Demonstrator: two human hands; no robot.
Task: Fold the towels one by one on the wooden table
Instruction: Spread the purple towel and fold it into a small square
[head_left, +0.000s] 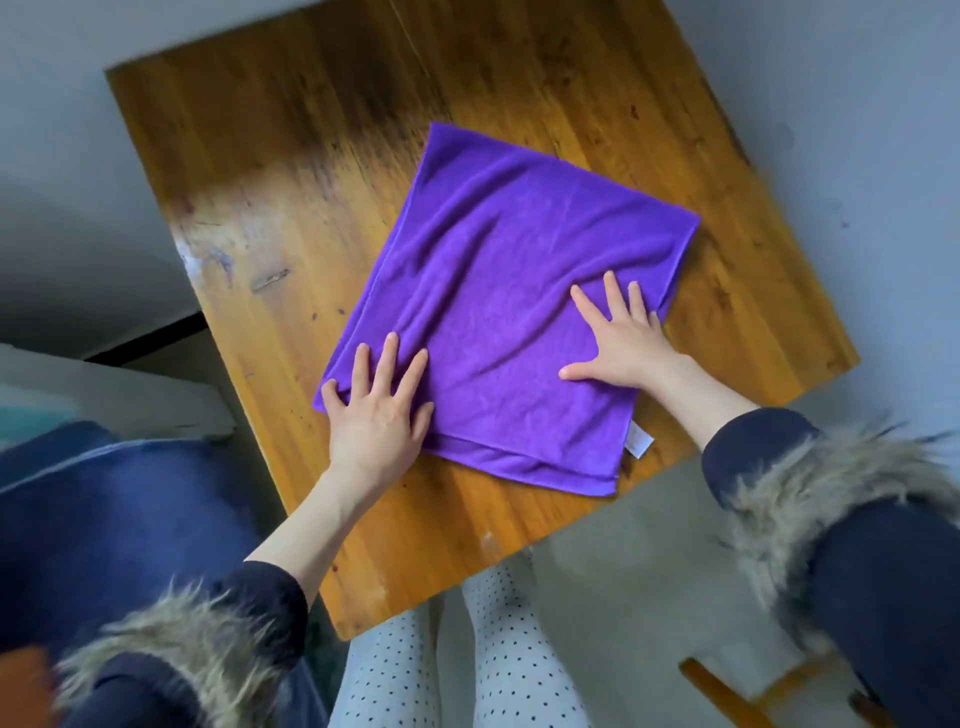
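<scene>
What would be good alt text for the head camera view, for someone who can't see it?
Seen from above, a person's left hand and right hand press flat, fingers spread, on a purple towel lying on a wooden table. A white label shows at the towel's near right corner.

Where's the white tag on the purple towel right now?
In the head view, the tag sticks out at the towel's near right corner, lying on the table just below the right hand, which presses flat on the cloth.
</scene>
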